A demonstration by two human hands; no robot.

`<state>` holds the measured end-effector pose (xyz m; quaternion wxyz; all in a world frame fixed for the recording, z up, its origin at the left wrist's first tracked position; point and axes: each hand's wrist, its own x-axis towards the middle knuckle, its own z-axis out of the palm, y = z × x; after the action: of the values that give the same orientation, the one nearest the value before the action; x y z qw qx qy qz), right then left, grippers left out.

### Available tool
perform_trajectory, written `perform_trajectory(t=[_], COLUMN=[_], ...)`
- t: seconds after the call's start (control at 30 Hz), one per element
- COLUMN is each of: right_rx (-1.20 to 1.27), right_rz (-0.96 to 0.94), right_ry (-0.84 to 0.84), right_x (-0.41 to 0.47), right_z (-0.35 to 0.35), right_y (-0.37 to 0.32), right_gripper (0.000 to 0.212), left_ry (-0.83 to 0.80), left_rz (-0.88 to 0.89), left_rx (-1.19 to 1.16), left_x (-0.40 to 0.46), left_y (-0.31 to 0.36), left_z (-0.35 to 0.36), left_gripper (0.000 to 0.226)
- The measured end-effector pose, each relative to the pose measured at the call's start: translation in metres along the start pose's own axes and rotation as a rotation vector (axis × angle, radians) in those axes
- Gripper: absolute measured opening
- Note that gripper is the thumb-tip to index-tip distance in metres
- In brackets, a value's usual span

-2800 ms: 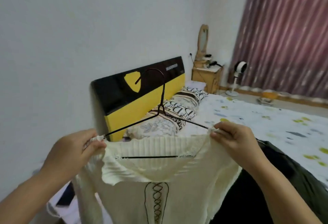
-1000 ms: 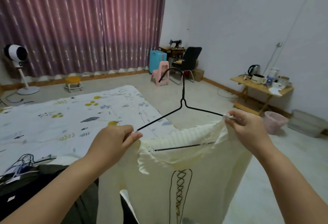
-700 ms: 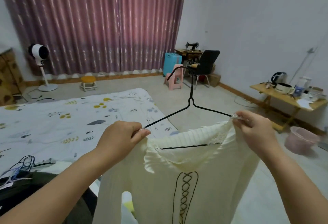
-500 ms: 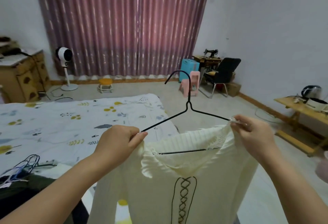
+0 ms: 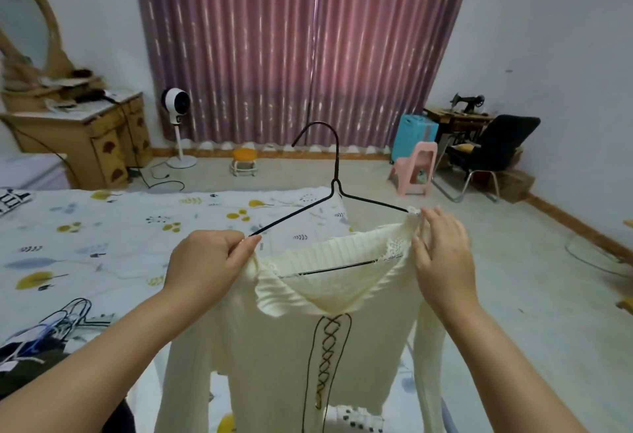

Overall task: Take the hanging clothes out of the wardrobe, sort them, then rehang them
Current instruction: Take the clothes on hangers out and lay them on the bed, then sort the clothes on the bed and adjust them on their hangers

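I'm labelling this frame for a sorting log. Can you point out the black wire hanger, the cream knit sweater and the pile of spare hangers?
black wire hanger (image 5: 336,172), head view, neck below hook
cream knit sweater (image 5: 274,357), head view, front panel
pile of spare hangers (image 5: 65,318), head view, looped wires

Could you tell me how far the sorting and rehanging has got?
Done: clothes are out, a dark pile on the bed beside empty hangers. In hand: the left hand grips a cream top on a black hanger; the right hand touches its shoulder. Left: hanging it, then the pile.
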<state>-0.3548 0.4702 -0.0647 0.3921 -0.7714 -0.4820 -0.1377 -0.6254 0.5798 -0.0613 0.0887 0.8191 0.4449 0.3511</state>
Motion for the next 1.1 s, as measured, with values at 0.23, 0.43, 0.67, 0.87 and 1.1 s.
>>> perform_trajectory(t=[0.23,0.43,0.67,0.87,1.1], right_rx=[0.107,0.171,0.081,-0.112,-0.246], right_rz=[0.186,0.239,0.229,0.159,0.019], right_ry=[-0.113,-0.33,-0.476,-0.587,-0.7], right_x=[0.005,0.015,0.037,0.04,0.04], right_z=[0.115,0.234,0.337,0.435,0.565], right_y=[-0.025,-0.05,-0.033,-0.002,0.028], right_gripper=[0.07,0.071,0.074,0.047,0.053], left_ry=[0.033,0.058,0.071,0.116,0.084], left_rz=[-0.052,-0.04,-0.164,-0.334,-0.542], left_rx=[-0.05,-0.077,-0.084,0.055,0.311], left_x=[0.094,0.18,0.265,0.302,0.278], left_y=[-0.04,-0.087,-0.18,-0.31,-0.461], left_z=[0.042,0.089,0.147,0.198,0.269], left_gripper=[0.054,0.054,0.053,0.051,0.05])
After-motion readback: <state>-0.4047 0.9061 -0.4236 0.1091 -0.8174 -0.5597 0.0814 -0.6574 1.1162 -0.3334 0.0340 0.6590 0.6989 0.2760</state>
